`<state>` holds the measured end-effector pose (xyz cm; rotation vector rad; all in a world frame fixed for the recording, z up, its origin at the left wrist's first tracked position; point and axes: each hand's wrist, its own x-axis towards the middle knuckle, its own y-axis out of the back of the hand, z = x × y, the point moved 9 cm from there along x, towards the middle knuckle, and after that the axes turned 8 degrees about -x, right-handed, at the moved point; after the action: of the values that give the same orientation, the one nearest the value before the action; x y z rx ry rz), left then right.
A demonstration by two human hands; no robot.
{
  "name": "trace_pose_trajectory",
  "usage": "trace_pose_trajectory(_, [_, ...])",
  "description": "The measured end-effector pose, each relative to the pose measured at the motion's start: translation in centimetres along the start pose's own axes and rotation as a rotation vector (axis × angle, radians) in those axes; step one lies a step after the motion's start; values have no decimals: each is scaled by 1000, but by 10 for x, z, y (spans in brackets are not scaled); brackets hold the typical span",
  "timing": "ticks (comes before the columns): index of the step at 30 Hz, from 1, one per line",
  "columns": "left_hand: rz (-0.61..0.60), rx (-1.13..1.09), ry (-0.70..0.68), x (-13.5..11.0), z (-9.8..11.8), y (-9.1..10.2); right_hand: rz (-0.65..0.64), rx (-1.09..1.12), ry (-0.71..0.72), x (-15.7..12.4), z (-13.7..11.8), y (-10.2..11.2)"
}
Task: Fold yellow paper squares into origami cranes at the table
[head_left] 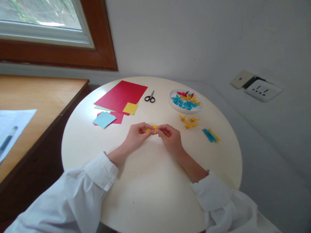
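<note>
Between my two hands is a small piece of folded yellow paper point(155, 128), held just above the middle of the round table. My left hand point(139, 134) pinches its left side between thumb and fingers. On the other side, my right hand point(170, 137) pinches it the same way. The fingertips of both hands nearly meet and cover much of the paper, so its exact folded shape is hidden. Several yellow paper cranes point(189, 121) lie on the table to the right, beyond my right hand.
A white round dish point(172, 104) holds blue, yellow and red cranes. Folded blue strips point(209, 135) lie at right. Black-handled scissors point(150, 98), a red sheet point(121, 95), a yellow square point(130, 108) and light-blue squares point(104, 119) lie across the back and left. A wooden desk point(53, 94) stands left.
</note>
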<state>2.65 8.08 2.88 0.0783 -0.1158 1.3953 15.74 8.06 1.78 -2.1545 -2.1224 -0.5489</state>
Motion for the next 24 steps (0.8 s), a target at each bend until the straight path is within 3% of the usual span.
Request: trace_pose_trajectory(24, [-22,14,-67,0,3,-2,81,-57,44,-4,-9,4])
